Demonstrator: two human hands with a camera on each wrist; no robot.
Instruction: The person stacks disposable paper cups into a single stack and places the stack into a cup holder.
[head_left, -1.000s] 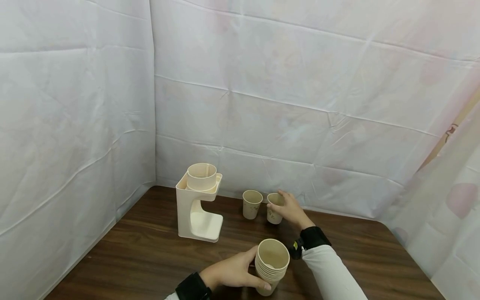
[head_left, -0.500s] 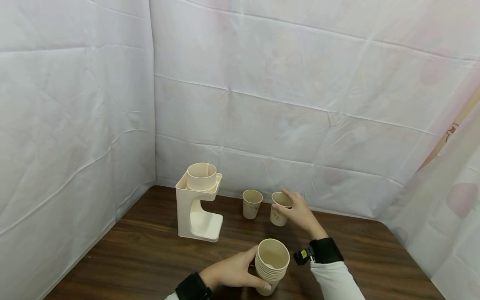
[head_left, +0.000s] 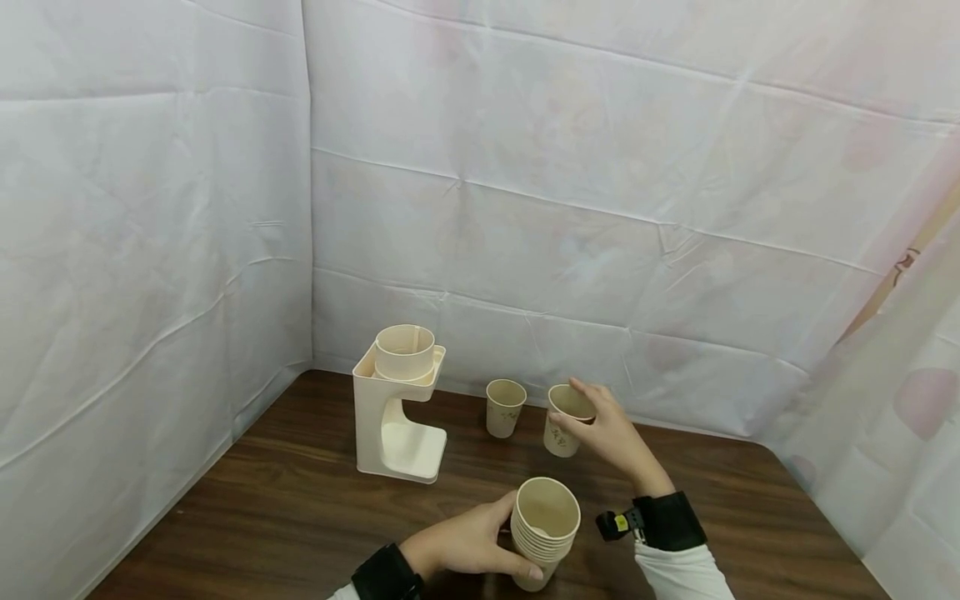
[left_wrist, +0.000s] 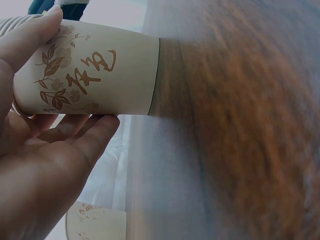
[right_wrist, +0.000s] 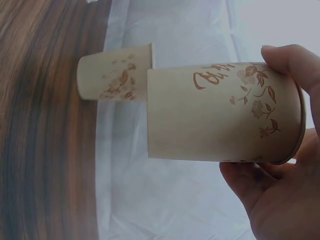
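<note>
My left hand [head_left: 467,537] grips a stack of nested paper cups [head_left: 542,546] at the table's front, fingers and thumb curled round its side. In the left wrist view, the lowest cup [left_wrist: 107,75] shows brown flowers and lettering, with its base at the wood. My right hand [head_left: 618,437] holds a single paper cup [head_left: 558,437] near the rim, between thumb and fingers. Its base [right_wrist: 155,115] hangs above the table in the right wrist view. Just left of it, another paper cup [head_left: 502,417] stands upright near the back cloth.
A cream C-shaped stand [head_left: 369,425] with a round open cylinder [head_left: 403,367] on top is at the left rear. Pale cloth [head_left: 525,208] hangs behind and along the left of the dark wooden table [head_left: 285,508].
My right hand has drawn the single cup away from the other standing cup, to the right and slightly nearer. The left hand and its stack have not moved.
</note>
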